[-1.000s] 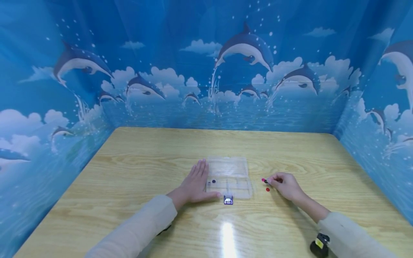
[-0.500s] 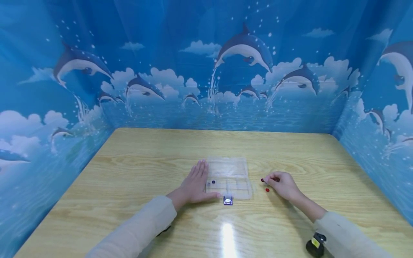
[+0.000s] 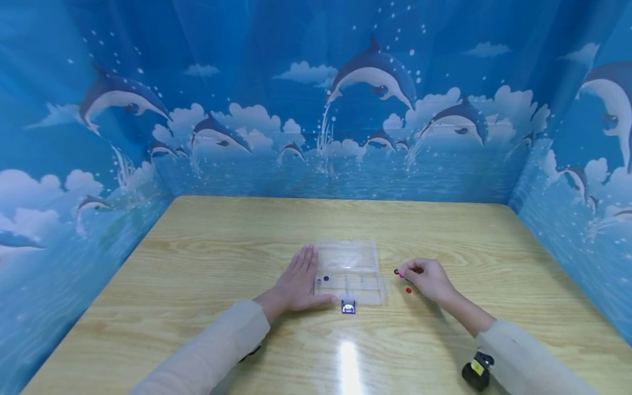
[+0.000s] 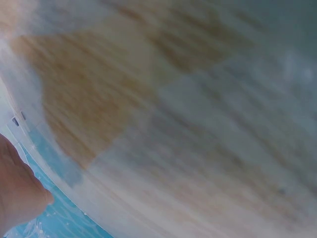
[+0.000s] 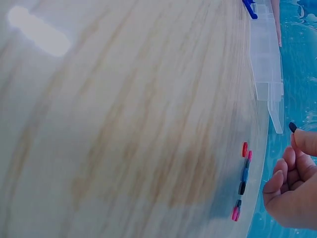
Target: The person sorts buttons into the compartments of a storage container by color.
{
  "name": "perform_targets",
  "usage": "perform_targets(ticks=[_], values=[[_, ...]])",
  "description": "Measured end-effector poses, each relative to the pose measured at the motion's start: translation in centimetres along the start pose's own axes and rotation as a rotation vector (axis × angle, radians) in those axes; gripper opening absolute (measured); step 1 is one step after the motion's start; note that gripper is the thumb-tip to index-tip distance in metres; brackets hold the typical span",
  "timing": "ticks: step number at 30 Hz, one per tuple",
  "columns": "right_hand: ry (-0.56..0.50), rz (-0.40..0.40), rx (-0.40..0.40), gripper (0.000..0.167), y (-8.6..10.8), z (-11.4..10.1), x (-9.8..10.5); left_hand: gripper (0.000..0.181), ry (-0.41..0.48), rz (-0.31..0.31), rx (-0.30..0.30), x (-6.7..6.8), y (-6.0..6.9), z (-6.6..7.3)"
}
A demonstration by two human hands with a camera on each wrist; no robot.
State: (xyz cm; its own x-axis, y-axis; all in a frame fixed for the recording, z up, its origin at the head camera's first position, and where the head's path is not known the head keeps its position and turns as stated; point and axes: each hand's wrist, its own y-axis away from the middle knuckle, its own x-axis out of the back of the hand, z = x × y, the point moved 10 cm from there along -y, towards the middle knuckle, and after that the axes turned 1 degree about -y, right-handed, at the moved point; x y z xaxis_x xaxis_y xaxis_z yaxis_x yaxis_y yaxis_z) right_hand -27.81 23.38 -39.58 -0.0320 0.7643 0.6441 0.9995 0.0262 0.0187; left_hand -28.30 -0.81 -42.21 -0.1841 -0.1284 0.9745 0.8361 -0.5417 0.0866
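Note:
My right hand [image 3: 428,278] is lifted just off the table, right of a clear plastic compartment box [image 3: 371,297]. Between thumb and forefinger it pinches a small black button [image 5: 292,127]. Below that hand several small round buttons in red, pink, blue and black lie on the table, a red button [image 3: 408,291] among them; the hand partly covers the others in the head view. The box has its lid [image 3: 347,254] folded back flat. A dark button [image 3: 326,278] sits in a left compartment. My left hand [image 3: 302,282] lies flat along the box's left side, its thumb by the front edge.
A blue-edged latch [image 3: 348,306] sticks out from the box's front. The wooden table [image 3: 237,219] is bordered by a blue dolphin-print curtain [image 3: 276,164] at the back and both sides. A black wrist device [image 3: 477,372] hangs below the right sleeve.
My right hand has picked the black button up from among the buttons and moved it slightly left and up. My left hand and the box stay in place.

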Motion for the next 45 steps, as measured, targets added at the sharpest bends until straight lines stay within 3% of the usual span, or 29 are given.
perform_targets(ticks=[23, 35, 45], values=[[-0.072, -0.038, -0.006, 0.017, -0.5, -0.8, -1.7, 0.108, -0.003, -0.006, 0.004, 0.2, 0.0, 0.1], [-0.041, -0.015, -0.004, 0.016, -0.9, -1.7, -2.4, 0.109, 0.005, -0.012, 0.014, 0.1, 0.0, 0.0], [-0.083, -0.016, -0.011, 0.014, -1.3, -2.1, -3.2, 0.109, 0.008, -0.014, 0.015, 0.1, 0.0, 0.0]])
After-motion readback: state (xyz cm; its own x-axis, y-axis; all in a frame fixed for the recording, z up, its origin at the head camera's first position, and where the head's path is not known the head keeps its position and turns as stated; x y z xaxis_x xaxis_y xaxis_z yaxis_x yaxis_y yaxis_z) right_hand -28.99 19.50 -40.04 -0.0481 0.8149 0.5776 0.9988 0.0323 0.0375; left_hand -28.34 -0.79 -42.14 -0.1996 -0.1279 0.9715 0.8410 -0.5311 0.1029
